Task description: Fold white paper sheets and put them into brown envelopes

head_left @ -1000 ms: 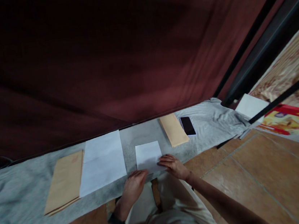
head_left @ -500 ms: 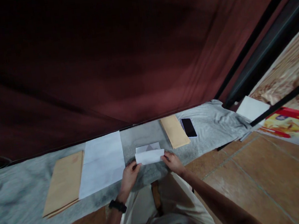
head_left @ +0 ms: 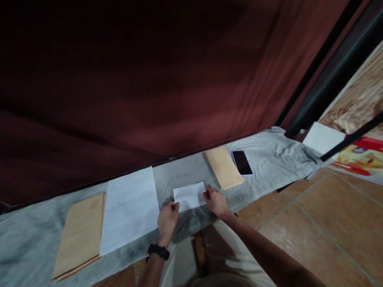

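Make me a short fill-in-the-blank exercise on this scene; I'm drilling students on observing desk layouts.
1. Both hands, the left hand and the right hand, press on a folded sheet of ____ paper.
2. The black phone lies right beside a ____ envelope.
3. The watch sits on the ____ wrist.
4. Everything lies on a ____ cloth.

Missing words: white; brown; left; grey

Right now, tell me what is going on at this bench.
A person presses a folded white paper flat on the grey cloth, the left hand at its left edge and the right hand at its right edge. A larger white sheet and a brown envelope lie to the left; another brown envelope and a phone to the right.
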`<state>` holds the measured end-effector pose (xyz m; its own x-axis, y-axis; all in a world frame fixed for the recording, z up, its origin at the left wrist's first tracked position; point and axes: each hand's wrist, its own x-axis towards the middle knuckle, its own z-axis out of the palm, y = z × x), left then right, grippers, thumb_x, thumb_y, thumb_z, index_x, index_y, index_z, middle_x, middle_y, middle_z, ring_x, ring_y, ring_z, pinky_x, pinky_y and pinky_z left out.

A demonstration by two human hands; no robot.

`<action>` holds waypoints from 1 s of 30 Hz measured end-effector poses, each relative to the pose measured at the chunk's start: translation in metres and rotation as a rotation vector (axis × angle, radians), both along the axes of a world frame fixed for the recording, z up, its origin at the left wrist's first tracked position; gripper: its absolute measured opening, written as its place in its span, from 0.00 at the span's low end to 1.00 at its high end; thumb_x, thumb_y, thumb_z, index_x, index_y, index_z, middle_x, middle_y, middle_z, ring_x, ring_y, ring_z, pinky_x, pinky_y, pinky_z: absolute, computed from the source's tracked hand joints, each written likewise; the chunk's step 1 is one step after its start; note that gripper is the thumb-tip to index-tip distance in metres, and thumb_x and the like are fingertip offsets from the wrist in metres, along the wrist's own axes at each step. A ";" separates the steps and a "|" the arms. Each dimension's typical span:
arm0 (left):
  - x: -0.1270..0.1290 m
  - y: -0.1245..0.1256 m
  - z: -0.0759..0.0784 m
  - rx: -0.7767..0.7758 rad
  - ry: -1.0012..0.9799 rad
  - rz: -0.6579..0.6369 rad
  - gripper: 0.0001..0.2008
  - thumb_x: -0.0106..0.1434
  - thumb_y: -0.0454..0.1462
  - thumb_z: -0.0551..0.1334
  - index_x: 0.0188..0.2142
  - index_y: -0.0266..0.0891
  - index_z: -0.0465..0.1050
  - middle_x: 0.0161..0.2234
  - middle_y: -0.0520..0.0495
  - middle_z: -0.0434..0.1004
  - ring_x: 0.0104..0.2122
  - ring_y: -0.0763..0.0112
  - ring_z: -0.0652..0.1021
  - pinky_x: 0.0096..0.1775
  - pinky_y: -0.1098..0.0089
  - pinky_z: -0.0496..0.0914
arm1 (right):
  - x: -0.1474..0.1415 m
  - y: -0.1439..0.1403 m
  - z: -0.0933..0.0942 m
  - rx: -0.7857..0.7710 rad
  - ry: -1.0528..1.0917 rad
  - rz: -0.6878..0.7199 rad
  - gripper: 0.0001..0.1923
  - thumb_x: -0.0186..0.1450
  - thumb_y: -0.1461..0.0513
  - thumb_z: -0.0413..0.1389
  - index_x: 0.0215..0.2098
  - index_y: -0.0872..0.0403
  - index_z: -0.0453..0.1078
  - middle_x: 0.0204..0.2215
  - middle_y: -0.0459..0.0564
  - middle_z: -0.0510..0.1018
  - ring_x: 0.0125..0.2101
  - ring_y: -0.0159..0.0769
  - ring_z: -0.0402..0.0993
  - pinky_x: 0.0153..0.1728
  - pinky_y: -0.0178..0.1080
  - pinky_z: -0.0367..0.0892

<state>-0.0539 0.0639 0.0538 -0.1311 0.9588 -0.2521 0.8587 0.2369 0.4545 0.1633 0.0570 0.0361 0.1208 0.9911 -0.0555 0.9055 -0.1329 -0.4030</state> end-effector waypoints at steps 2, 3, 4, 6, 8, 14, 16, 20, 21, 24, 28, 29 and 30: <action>0.002 0.001 0.000 -0.022 0.026 0.014 0.14 0.68 0.44 0.55 0.37 0.42 0.76 0.37 0.44 0.84 0.38 0.62 0.82 0.37 0.69 0.69 | -0.001 0.000 0.000 0.006 -0.024 -0.005 0.12 0.74 0.58 0.50 0.52 0.52 0.70 0.37 0.54 0.83 0.35 0.42 0.82 0.36 0.37 0.70; 0.002 0.002 0.000 -0.031 0.036 0.019 0.14 0.68 0.44 0.55 0.38 0.42 0.76 0.38 0.43 0.84 0.39 0.62 0.82 0.37 0.68 0.69 | -0.002 0.000 -0.001 0.013 -0.034 -0.005 0.13 0.74 0.58 0.50 0.52 0.53 0.70 0.37 0.54 0.83 0.35 0.42 0.82 0.36 0.37 0.71; 0.003 0.002 0.000 -0.040 0.044 0.024 0.14 0.68 0.44 0.55 0.38 0.42 0.77 0.39 0.43 0.84 0.40 0.61 0.82 0.38 0.68 0.70 | -0.002 0.000 -0.001 0.023 -0.042 -0.003 0.13 0.74 0.58 0.49 0.52 0.53 0.70 0.36 0.55 0.83 0.35 0.42 0.82 0.36 0.37 0.71; 0.004 0.003 0.000 -0.056 0.054 0.032 0.15 0.68 0.45 0.54 0.39 0.42 0.77 0.40 0.42 0.84 0.41 0.59 0.82 0.39 0.66 0.70 | -0.003 0.000 -0.002 0.037 -0.051 0.003 0.14 0.74 0.58 0.48 0.52 0.53 0.70 0.36 0.56 0.83 0.34 0.42 0.82 0.36 0.38 0.71; 0.004 0.004 0.000 -0.070 0.060 0.039 0.15 0.68 0.45 0.54 0.40 0.42 0.77 0.41 0.41 0.84 0.41 0.59 0.82 0.39 0.66 0.71 | -0.004 0.000 -0.004 0.034 -0.065 0.007 0.14 0.74 0.59 0.48 0.52 0.54 0.70 0.36 0.57 0.83 0.35 0.44 0.82 0.37 0.39 0.72; 0.002 0.011 0.000 -0.100 0.063 0.043 0.14 0.67 0.46 0.56 0.38 0.43 0.78 0.41 0.43 0.84 0.42 0.60 0.82 0.40 0.67 0.70 | -0.010 0.000 -0.005 0.024 -0.113 0.017 0.16 0.74 0.60 0.46 0.56 0.57 0.68 0.39 0.61 0.81 0.38 0.47 0.81 0.43 0.44 0.71; 0.002 0.013 0.000 -0.109 0.065 0.048 0.14 0.67 0.46 0.57 0.38 0.43 0.78 0.40 0.43 0.84 0.42 0.61 0.82 0.39 0.68 0.70 | -0.010 0.001 -0.005 0.056 -0.118 0.027 0.16 0.73 0.61 0.47 0.56 0.57 0.67 0.41 0.62 0.80 0.41 0.48 0.80 0.46 0.46 0.70; 0.003 0.013 0.001 -0.126 0.072 0.058 0.14 0.67 0.46 0.57 0.39 0.43 0.78 0.40 0.44 0.84 0.41 0.61 0.82 0.38 0.68 0.69 | -0.010 0.001 -0.003 0.170 -0.116 0.074 0.19 0.71 0.64 0.49 0.59 0.59 0.66 0.48 0.66 0.77 0.49 0.52 0.74 0.52 0.52 0.66; 0.004 0.013 0.001 -0.128 0.072 0.058 0.14 0.67 0.46 0.57 0.39 0.43 0.78 0.40 0.44 0.83 0.41 0.61 0.81 0.38 0.68 0.69 | -0.012 0.001 -0.003 0.214 -0.103 0.103 0.21 0.71 0.64 0.48 0.60 0.59 0.66 0.52 0.66 0.76 0.52 0.53 0.71 0.53 0.53 0.65; 0.004 0.013 0.003 -0.135 0.071 0.054 0.13 0.67 0.46 0.57 0.39 0.43 0.77 0.41 0.44 0.83 0.42 0.62 0.81 0.38 0.69 0.69 | -0.024 -0.001 -0.004 0.325 -0.045 0.236 0.23 0.72 0.63 0.47 0.64 0.60 0.63 0.62 0.63 0.68 0.61 0.50 0.63 0.60 0.52 0.60; 0.005 0.013 0.005 -0.148 0.074 0.051 0.13 0.67 0.46 0.58 0.39 0.43 0.77 0.38 0.45 0.84 0.39 0.64 0.81 0.37 0.69 0.68 | -0.043 -0.003 -0.010 0.351 -0.025 0.380 0.24 0.75 0.59 0.46 0.67 0.58 0.61 0.67 0.57 0.62 0.67 0.44 0.56 0.65 0.48 0.54; 0.005 0.013 0.006 -0.148 0.077 0.051 0.13 0.67 0.46 0.58 0.38 0.43 0.77 0.39 0.45 0.84 0.39 0.64 0.81 0.37 0.70 0.68 | -0.046 -0.004 -0.013 0.341 -0.031 0.385 0.24 0.75 0.58 0.46 0.67 0.58 0.61 0.68 0.56 0.62 0.67 0.43 0.56 0.66 0.48 0.54; 0.006 0.013 0.006 -0.145 0.081 0.052 0.12 0.67 0.46 0.58 0.38 0.43 0.77 0.39 0.45 0.84 0.40 0.64 0.81 0.37 0.69 0.68 | -0.048 -0.005 -0.015 0.329 -0.040 0.381 0.25 0.76 0.57 0.46 0.67 0.57 0.61 0.68 0.56 0.62 0.67 0.43 0.56 0.66 0.48 0.54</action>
<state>-0.0484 0.0771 0.0597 -0.2048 0.9046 -0.3739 0.8762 0.3397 0.3419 0.1156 0.0519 0.0210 -0.2571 0.9296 0.2643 0.8806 0.3380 -0.3321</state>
